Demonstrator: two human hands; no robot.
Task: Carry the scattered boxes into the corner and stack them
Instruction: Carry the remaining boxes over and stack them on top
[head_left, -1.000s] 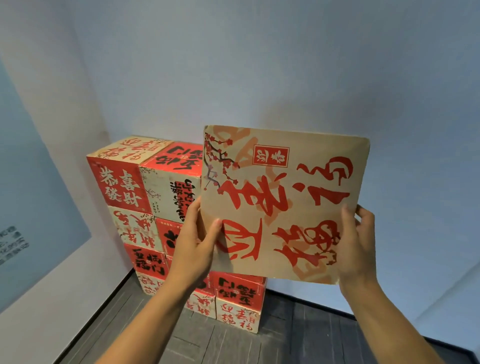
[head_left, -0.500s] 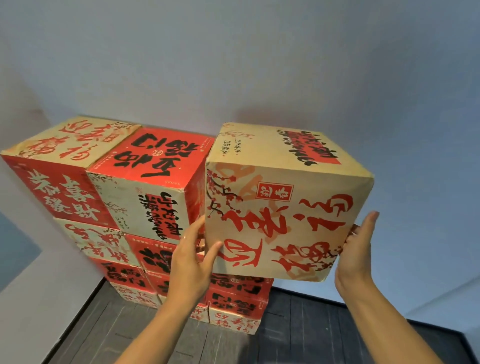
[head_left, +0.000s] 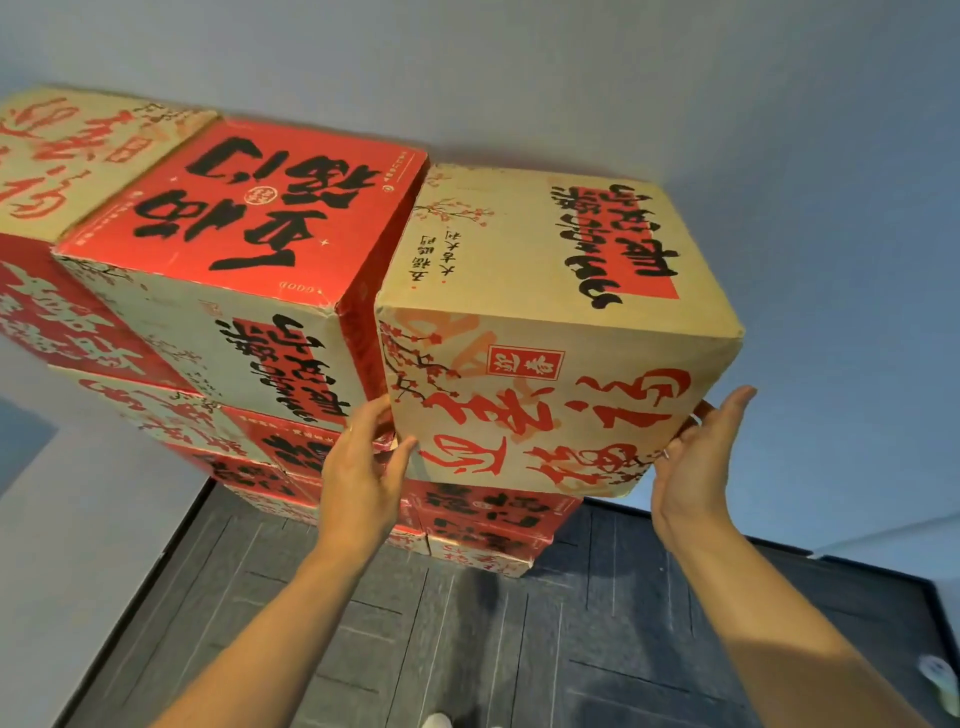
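Note:
A tan cardboard box (head_left: 540, 291) with red brush lettering sits at the top right of a tall stack in the corner. It stands close against a red-topped box (head_left: 270, 208). My left hand (head_left: 363, 467) grips its lower left corner, thumb on the front face and fingers in the gap between the two boxes. My right hand (head_left: 696, 462) presses flat against its lower right side, fingers pointing up. Another tan-topped box (head_left: 78, 150) is at the far left of the top row. Several red and cream boxes (head_left: 483, 525) lie stacked below.
Pale walls meet behind the stack (head_left: 571, 78). A dark plank floor (head_left: 467, 649) lies below my arms. A small white object (head_left: 940, 675) sits on the floor at the right edge, and a shoe tip (head_left: 436, 721) shows at the bottom.
I have stepped closer, and the tan box has moved forward and down onto the right column, beside the red-topped box. Its top face now shows. Both hands have stayed at its lower corners.

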